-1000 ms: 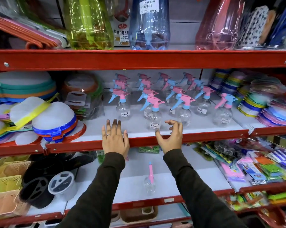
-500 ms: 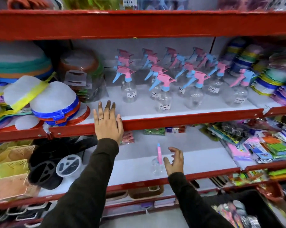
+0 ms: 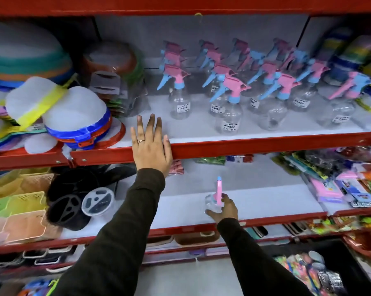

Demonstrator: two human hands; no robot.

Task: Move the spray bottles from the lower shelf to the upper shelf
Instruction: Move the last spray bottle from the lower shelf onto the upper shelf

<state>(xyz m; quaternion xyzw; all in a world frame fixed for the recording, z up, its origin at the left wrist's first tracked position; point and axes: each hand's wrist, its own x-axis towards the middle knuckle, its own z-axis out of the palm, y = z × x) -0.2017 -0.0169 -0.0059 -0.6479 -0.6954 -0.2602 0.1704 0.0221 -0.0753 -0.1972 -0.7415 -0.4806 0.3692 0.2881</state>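
One clear spray bottle (image 3: pixel 212 201) with a pink and blue trigger head stands alone on the lower shelf (image 3: pixel 180 210). My right hand (image 3: pixel 225 209) is wrapped around its body from the right. Several matching clear bottles (image 3: pixel 229 116) with pink and blue heads stand in rows on the upper shelf (image 3: pixel 265 144). My left hand (image 3: pixel 150 144) lies flat, fingers spread, on the red front edge of the upper shelf, left of the bottles, holding nothing.
Stacked round covers with coloured rims (image 3: pixel 73 122) fill the upper shelf's left side. A black holder (image 3: pixel 71 201) and pastel baskets (image 3: pixel 15 212) sit at the lower left. Packaged goods (image 3: pixel 346 184) crowd the lower right. Bare white shelf surface surrounds the lone bottle.
My right hand dropped from the upper shelf's edge to the lower shelf and closed on the lone bottle. The view tilted down. My left hand stayed on the edge.
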